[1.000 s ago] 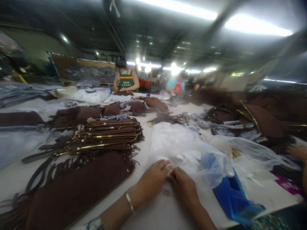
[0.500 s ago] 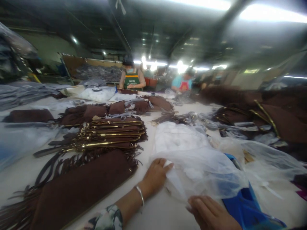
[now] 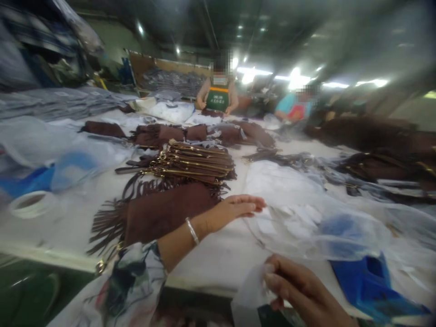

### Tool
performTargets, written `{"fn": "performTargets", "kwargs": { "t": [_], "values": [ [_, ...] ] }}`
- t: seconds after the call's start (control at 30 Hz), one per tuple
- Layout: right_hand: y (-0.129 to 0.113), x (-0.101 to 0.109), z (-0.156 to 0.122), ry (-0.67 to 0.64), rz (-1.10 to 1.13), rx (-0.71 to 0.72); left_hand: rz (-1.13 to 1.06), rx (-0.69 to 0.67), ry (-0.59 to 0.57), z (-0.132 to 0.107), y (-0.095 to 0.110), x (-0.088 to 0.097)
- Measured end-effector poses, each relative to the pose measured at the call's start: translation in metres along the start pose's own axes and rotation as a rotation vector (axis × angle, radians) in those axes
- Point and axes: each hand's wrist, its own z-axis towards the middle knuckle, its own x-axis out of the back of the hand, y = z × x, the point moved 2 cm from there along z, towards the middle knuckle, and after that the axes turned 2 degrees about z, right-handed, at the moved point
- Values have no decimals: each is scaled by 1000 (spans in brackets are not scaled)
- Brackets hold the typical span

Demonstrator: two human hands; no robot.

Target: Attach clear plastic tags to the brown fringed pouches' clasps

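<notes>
My left hand [image 3: 238,209], with a silver bangle at the wrist, reaches out over the table with its fingers stretched and nothing held in them. Its fingertips are at the edge of a clear plastic bag [image 3: 357,227] with white pieces under it. In my right hand [image 3: 299,286], low in the view, a thin white sheet [image 3: 250,290] is pinched between thumb and fingers and hangs past the table's front edge. Left of my left hand lies a brown fringed pouch [image 3: 166,213]. Behind it rests a stack of brown pouches with gold zippers [image 3: 190,161].
A blue holder [image 3: 368,281] stands on the right, partly under plastic. To the left are a white tape roll [image 3: 32,204] and more plastic bags [image 3: 105,147]. More brown pouches [image 3: 197,132] lie farther back. Two people work across the table, one in a green apron [image 3: 218,97].
My right hand has drawn the white sheet towards me, off the table's front edge. The left hand has let go of it, and its fingers have straightened. The view has turned left and down.
</notes>
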Motion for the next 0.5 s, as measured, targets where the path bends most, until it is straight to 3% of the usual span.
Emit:
{"fn": "performTargets", "kwargs": {
  "t": [0.07,0.1,0.3,0.4,0.5],
  "values": [
    [-11,-14,16,-81,-7,25,-254,91,-132,-50,16,-2],
    [-17,-20,23,-105,-43,49,-348,154,-138,-76,20,-2],
    [-29,-68,67,-185,-315,83,-622,429,204,-206,15,5],
    [-22,-111,85,-253,-371,46,-674,478,306,-258,3,0],
    [-15,-162,95,-333,-358,29,-610,567,543,-305,-13,-10]
  ]
}}
